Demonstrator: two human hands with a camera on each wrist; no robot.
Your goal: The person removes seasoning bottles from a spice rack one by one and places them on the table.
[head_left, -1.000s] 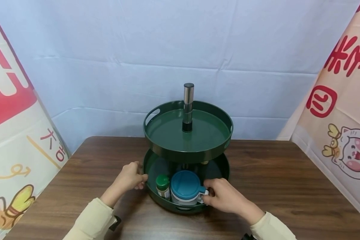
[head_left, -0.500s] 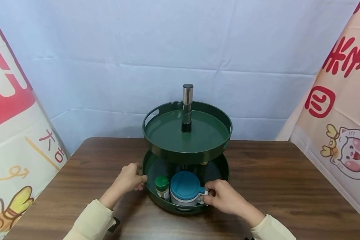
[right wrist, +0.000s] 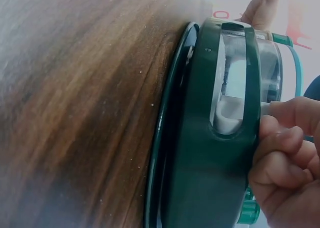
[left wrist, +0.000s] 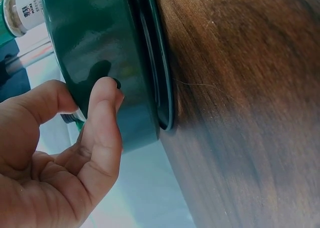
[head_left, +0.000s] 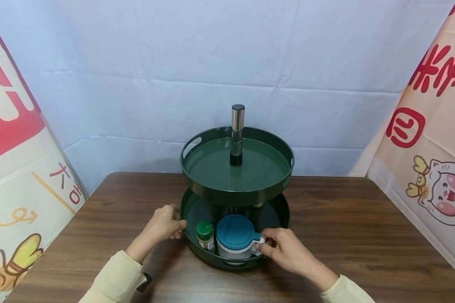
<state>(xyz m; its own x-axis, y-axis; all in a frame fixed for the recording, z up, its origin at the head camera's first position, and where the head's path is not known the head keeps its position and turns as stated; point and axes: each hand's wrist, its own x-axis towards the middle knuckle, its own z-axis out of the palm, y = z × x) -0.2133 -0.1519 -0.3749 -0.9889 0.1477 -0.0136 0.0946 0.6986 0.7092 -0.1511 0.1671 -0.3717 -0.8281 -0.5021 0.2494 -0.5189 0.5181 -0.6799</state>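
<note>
A two-tier round green tray stand stands on the table. My left hand (head_left: 161, 226) grips the left rim of the lower tray (head_left: 208, 258), thumb over the edge and fingers against the outer wall, as the left wrist view shows. A clear jar with a blue lid (head_left: 235, 232) sits at the front of that tray. Its white handle (right wrist: 230, 115) points right, and my right hand (head_left: 286, 250) pinches it between thumb and fingers. Left of the jar stands a small spice bottle with a green cap (head_left: 205, 229). The handle shows through the tray's cutout in the right wrist view.
Over the lower tray sits the upper tray (head_left: 261, 164), with a metal post (head_left: 237, 126) rising through it. Another green cap (right wrist: 248, 211) shows farther back in the lower tray. A pale blue cloth (head_left: 136, 84) hangs behind the wooden table (head_left: 337, 219).
My right hand and the jar have shifted very slightly to the right. The left hand stays on the tray rim, and the stand has not visibly turned.
</note>
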